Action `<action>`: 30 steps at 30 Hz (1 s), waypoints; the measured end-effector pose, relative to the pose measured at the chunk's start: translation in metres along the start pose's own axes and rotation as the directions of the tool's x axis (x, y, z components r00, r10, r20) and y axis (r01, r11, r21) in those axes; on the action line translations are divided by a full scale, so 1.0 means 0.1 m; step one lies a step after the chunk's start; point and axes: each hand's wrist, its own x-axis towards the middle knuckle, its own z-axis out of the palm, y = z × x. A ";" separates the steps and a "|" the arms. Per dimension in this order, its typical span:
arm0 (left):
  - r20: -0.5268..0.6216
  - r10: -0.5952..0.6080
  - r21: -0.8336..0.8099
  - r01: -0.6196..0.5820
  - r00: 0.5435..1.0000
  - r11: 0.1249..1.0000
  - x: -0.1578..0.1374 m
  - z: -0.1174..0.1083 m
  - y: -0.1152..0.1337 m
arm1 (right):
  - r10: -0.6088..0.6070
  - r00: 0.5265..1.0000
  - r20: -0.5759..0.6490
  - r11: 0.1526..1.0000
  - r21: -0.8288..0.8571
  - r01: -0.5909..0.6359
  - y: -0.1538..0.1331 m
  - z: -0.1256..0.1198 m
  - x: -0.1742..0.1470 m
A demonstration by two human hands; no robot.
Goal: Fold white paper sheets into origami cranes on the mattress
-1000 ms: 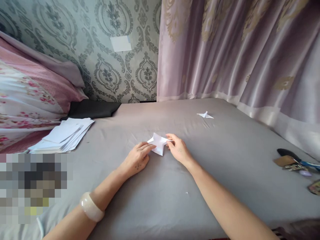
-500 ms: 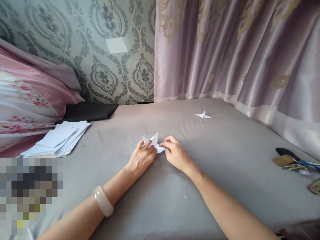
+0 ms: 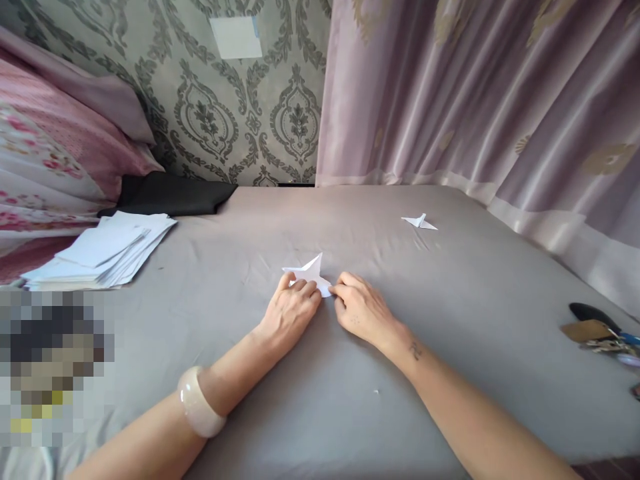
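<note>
The left hand (image 3: 293, 310) has shifted over the folded white paper (image 3: 310, 270), hiding its near side, finger grip unclear; the right hand (image 3: 363, 308) pinches its right corner between fingers.

Looks like a home, likely a bedroom: has patterned wallpaper (image 3: 207, 123) along the far side, satiny mauve curtains (image 3: 415, 100) at the right, floral fabric (image 3: 47, 150) at the left, and a wide, cloth-covered surface (image 3: 490, 300), much like a bed.
</note>
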 end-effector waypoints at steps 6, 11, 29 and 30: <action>-0.018 -0.066 -0.043 0.065 0.998 0.997 0.06 0.03 -0.01 | 0.052 0.999 0.011 0.993 0.104 -0.052 0.08 -0.02 0.01; -0.058 -0.101 -0.032 0.100 0.993 0.994 0.11 0.06 0.01 | 0.092 0.996 -0.014 0.972 0.219 -0.087 0.14 0.05 0.01; 0.024 -0.206 -0.152 0.207 0.978 0.967 0.19 0.05 -0.02 | 0.254 0.966 0.045 0.922 0.291 -0.256 0.16 0.07 0.11; 0.032 -0.211 -0.154 0.213 0.977 0.965 0.20 0.05 -0.03 | 0.261 0.964 0.051 0.919 0.292 -0.265 0.15 0.07 0.12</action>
